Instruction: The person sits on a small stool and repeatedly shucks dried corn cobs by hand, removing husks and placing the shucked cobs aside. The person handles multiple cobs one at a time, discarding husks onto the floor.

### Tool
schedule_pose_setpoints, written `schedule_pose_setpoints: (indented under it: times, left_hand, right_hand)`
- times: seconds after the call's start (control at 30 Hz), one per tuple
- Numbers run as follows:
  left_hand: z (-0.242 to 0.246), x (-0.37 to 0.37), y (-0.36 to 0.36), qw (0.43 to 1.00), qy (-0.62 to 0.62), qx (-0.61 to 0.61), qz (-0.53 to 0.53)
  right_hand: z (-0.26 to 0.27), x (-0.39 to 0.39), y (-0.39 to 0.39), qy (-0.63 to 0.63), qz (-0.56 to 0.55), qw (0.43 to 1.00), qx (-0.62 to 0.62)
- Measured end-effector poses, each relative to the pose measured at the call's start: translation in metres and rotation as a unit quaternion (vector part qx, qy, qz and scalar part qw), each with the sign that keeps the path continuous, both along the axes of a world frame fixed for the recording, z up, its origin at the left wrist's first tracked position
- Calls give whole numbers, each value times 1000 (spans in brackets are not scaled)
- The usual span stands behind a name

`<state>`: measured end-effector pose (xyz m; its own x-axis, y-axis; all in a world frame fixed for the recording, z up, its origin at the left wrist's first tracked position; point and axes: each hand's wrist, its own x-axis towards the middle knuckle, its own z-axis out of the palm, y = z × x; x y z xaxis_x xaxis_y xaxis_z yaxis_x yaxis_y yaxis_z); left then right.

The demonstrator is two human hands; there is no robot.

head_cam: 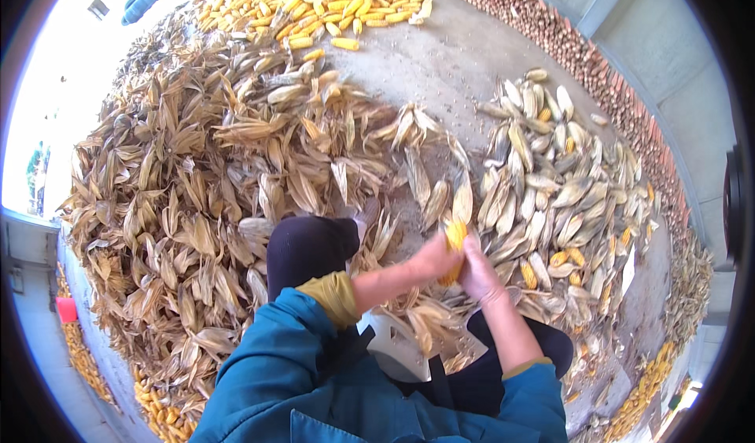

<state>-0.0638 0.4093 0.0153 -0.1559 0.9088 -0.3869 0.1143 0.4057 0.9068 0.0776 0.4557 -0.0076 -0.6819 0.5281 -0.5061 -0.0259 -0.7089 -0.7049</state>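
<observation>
A yellow ear of corn (456,234) is held between my two hands, above the floor in front of my knees. My left hand (437,261) is wrapped around its middle and looks slightly blurred. On the cob's other side is my right hand (479,273), its thumb pressed along the kernels. A pale corn husk (463,200) extends beyond the far tip of the ear; whether it is attached cannot be told. Loose dry husks (422,319) lie below my hands, between my legs.
Unhusked ears (531,177) are heaped at the right, some showing kernels. A large mound of dry husks (194,189) covers the left. Husked yellow ears (330,0) form a pile at the far side. Stacked reddish cobs or firewood (566,41) line the wall (678,59).
</observation>
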Motion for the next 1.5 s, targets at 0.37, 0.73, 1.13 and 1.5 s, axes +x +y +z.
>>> schedule_pose_setpoints:
  times: [0.37, 0.73, 1.13, 1.5]
  left_hand:
    - [-45, 17, -100, 780, 141, 304, -529]
    - [2, 32, -90, 728, 234, 110, -634]
    - [13, 51, -61, 713, 336, 195, -584]
    - [-19, 18, -3, 665, 620, 114, -400]
  right_hand:
    - [-34, -88, 126, 31, -22, 999, 34]
    - [-156, 78, 108, -419, -55, 902, 90]
    - [-293, 87, -14, -636, 23, 770, 57]
    - [-40, 27, 67, -244, 382, 855, 251]
